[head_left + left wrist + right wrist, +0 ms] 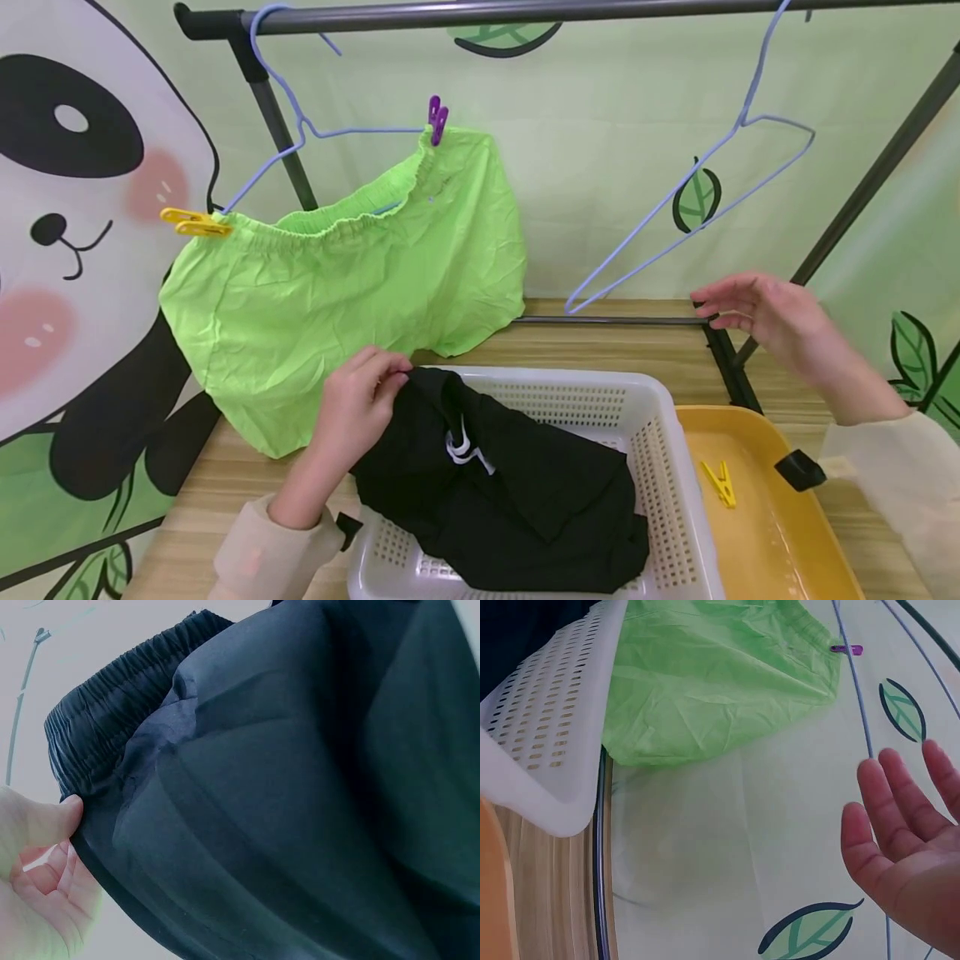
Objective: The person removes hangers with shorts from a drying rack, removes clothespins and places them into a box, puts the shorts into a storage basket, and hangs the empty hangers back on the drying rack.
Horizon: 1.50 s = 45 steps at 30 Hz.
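My left hand [363,408] pinches the elastic waistband of black shorts [525,492] between thumb and fingers. A white drawstring [467,450] shows at their waist, and most of the cloth lies in the white basket [667,500]. In the left wrist view the gathered waistband [112,705] rises beside the thumb. My right hand [772,321] is raised with relaxed fingers, holding nothing, below and right of a bare blue hanger [660,200] on the rail. In the right wrist view its fingers [885,802] spread near the hanger's wire.
Green shorts [352,275] hang at left from another blue hanger [360,131], held by a yellow clothespin [197,222] and a purple clothespin [437,121]. A black rail [525,12] spans the top. A yellow tray [765,533] with a yellow clothespin [722,483] lies right of the basket.
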### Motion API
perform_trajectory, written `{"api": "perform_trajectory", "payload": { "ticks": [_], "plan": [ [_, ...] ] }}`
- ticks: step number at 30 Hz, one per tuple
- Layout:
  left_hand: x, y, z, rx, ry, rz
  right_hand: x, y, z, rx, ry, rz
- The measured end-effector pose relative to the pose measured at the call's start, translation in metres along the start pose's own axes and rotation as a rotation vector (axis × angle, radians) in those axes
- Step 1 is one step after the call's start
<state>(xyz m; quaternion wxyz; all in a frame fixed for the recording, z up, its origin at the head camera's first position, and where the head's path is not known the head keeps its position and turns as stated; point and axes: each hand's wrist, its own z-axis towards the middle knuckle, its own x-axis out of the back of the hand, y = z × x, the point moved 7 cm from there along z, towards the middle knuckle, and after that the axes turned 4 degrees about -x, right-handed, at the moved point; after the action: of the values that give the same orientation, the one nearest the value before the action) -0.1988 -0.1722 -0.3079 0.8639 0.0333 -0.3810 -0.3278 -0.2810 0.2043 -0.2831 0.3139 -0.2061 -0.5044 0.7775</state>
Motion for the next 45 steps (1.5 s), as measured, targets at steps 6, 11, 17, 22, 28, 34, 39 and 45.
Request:
{"api": "perform_trajectory", "payload": {
  "ticks": [6,11,17,22,28,34,39,45],
  "plan": [
    [0.000,0.000,0.000,0.003,0.000,0.005,-0.019,0.013,0.001,-0.187,-0.044,-0.361],
    [0.001,0.001,0.001,-0.002,0.006,0.001,-0.033,0.039,-0.002,-0.432,-0.116,-0.591],
    [0.001,0.001,0.001,-0.008,0.010,0.002,-0.059,0.073,-0.004,-0.639,-0.302,-0.618],
    [0.001,0.001,0.000,-0.010,0.011,0.002,-0.077,0.093,-0.002,-0.701,-0.402,-0.625],
    [0.000,0.002,0.001,-0.009,0.013,-0.001,-0.092,0.109,0.001,-0.764,-0.464,-0.632],
    [0.000,0.002,0.001,-0.012,0.012,-0.006,-0.107,0.120,0.005,-0.770,-0.551,-0.641],
    [0.000,0.002,0.001,-0.009,0.003,-0.011,-0.118,0.127,0.006,-0.757,-0.606,-0.644],
    [-0.001,0.005,0.003,-0.017,-0.001,-0.020,-0.127,0.133,0.008,-0.737,-0.631,-0.669]
  ]
}}
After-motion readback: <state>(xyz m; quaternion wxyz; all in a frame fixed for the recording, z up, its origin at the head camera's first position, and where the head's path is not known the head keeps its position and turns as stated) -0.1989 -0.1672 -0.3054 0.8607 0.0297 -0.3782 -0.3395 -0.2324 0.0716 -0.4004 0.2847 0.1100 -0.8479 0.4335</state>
